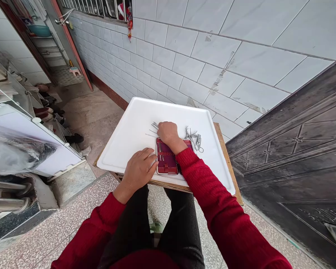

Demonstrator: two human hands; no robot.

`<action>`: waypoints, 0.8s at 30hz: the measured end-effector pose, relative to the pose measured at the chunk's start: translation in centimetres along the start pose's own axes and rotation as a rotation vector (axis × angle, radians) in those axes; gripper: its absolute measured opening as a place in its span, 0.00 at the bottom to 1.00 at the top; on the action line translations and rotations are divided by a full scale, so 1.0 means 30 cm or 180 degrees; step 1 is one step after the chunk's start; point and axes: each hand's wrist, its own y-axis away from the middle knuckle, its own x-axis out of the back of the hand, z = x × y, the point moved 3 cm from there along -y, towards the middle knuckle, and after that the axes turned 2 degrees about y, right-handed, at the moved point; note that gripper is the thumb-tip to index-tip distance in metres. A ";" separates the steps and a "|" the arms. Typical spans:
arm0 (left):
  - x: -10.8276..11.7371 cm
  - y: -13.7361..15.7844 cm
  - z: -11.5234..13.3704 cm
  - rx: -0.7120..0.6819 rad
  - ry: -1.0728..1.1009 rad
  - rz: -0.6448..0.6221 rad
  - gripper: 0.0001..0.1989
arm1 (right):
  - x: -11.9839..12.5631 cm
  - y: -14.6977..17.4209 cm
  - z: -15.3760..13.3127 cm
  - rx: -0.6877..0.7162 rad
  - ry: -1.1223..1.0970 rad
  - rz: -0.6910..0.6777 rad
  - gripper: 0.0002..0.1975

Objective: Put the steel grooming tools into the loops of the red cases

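Observation:
A manicure case [168,164] with a dark red lining lies open before me, slim metal tools tucked into its left half. My left hand [140,166] rests at the case's left edge, fingers apart and their tips against the rim. Above the case's far edge, my right hand [168,131] is closed with its fingertips pointing down; what it holds is hidden. Several thin metal tools [154,126] lie just left of that hand. On the right side sit a nail clipper [198,139] and a heap of other shiny metal tools [190,132], one with a ring handle.
A white tray [123,138] on a wooden board [222,144] carries everything. Beyond it stands a tiled wall [168,67]. At right is a dark panelled door [291,149]; at left, a shelf with shoes [49,112] and a white cabinet [30,138].

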 end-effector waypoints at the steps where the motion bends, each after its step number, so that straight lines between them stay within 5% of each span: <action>1: 0.000 0.000 0.000 0.0005 0.0012 -0.0010 0.10 | 0.001 0.003 0.001 0.0008 -0.0011 0.0005 0.17; 12: 0.003 -0.005 0.001 0.0002 0.0030 0.0002 0.11 | -0.007 0.007 0.050 -0.0341 -0.0797 0.0174 0.11; 17: 0.000 -0.001 -0.003 0.0035 0.0029 0.0025 0.11 | -0.034 0.015 0.094 -0.0545 -0.2642 0.0354 0.05; 24: -0.001 0.001 -0.007 0.0029 0.0017 0.0014 0.11 | -0.035 0.079 0.101 -0.0620 -0.5744 -0.0502 0.05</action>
